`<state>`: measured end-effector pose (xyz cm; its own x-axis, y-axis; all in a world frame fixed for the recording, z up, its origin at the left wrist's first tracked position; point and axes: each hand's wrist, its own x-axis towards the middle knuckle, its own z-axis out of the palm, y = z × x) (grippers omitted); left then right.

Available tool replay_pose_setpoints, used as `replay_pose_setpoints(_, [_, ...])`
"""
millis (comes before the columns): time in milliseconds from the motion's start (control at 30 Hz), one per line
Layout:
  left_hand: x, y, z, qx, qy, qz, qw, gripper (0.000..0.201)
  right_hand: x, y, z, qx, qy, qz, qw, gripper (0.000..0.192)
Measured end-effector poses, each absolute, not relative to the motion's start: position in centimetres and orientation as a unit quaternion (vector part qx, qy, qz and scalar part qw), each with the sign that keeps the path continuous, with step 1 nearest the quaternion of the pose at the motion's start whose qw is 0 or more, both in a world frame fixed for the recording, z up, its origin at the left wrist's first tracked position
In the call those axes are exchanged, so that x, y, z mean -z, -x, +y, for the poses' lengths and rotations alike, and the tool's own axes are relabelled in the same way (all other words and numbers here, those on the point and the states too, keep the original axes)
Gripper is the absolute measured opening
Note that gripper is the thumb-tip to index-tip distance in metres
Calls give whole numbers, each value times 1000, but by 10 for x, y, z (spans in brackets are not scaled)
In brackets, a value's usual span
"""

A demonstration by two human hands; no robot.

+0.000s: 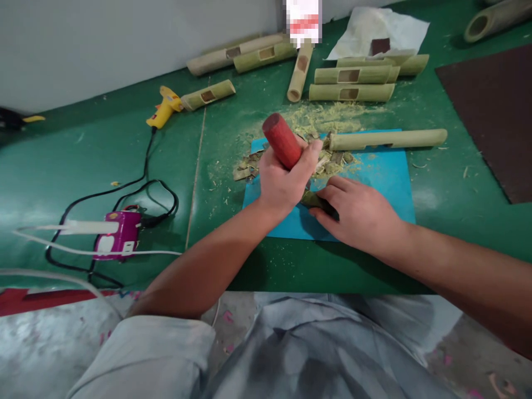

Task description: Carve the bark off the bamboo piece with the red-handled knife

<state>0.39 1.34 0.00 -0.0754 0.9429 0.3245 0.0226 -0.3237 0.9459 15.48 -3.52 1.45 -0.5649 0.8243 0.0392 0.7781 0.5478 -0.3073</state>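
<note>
My left hand (280, 180) is closed around the thick red handle (282, 139) of a tool whose working end is hidden below the fist. Just to its right, my right hand (357, 208) grips a small greenish bamboo piece (310, 199), mostly covered by the fingers, with a dark part showing near the fingertips. Both hands are over a blue sheet (386, 188) on the green table. Bamboo chips and shavings (332, 163) are heaped behind them. A pale bamboo tube (394, 138) lies across the sheet's far edge.
Several bamboo tubes with cut windows, such as this one (351, 93), lie along the back. At left are a yellow glue gun (164, 108), black cords and a purple power adapter (118, 235). A white paper (378, 33) and a dark brown board (494, 116) are at right.
</note>
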Motion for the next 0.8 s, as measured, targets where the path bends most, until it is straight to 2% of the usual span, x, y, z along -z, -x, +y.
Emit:
replay_pose_setpoints(233, [-6, -6, 18, -602, -571, 396, 394, 49, -13, -152, -38, -132, 444, -881, 98, 22])
replay_pose_setpoints(433, [0, -1, 17, -614, -520, 393, 444, 46, -13, -150, -38, -124, 446, -882, 89, 26])
replay_pose_setpoints(567, [3, -3, 19, -647, -506, 400, 406, 48, -12, -152, -36, -121, 452, -879, 87, 25])
replay_pose_setpoints(800, [5, -4, 21, -607, -528, 449, 389, 49, -13, -151, -37, -92, 449, -886, 78, 21])
